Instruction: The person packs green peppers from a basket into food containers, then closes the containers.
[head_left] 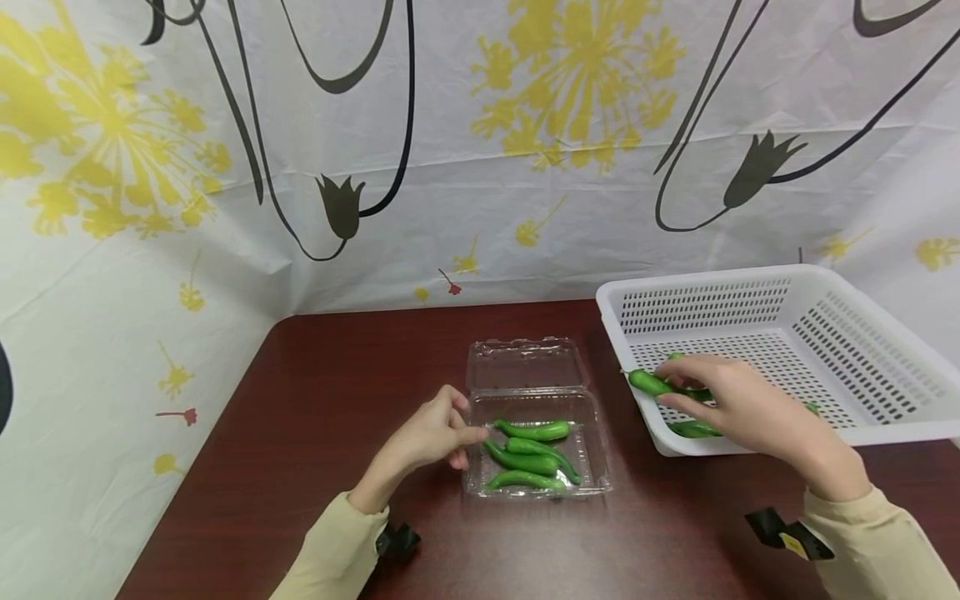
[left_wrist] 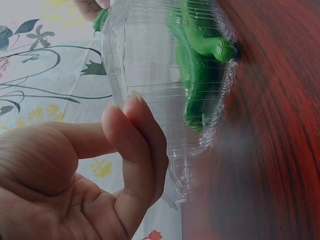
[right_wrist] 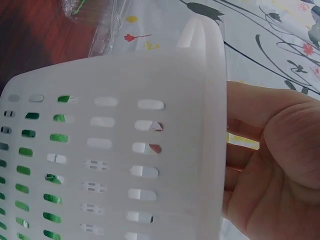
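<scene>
A clear plastic clamshell box (head_left: 600, 467) lies with its lid (head_left: 525, 367) folded back. Several green chili peppers (head_left: 532, 463) rest inside it. My left hand (head_left: 427, 433) is at the box's left side, thumb over the rim and curled fingertips against the outer wall, pinching that edge. Over the left rim of a white basket (head_left: 862, 435), my right hand (head_left: 750, 408) pinches a green chili pepper (head_left: 647, 382) between thumb and fingers, its stem end pointing left. In the right wrist view the basket wall (right_wrist: 185, 125) hides the fingertips.
More green peppers (head_left: 693, 428) lie in the basket under my right hand and show through the slots in the right wrist view. The dark red table (head_left: 345, 375) meets a patterned cloth (head_left: 420, 208) at its back and left edges.
</scene>
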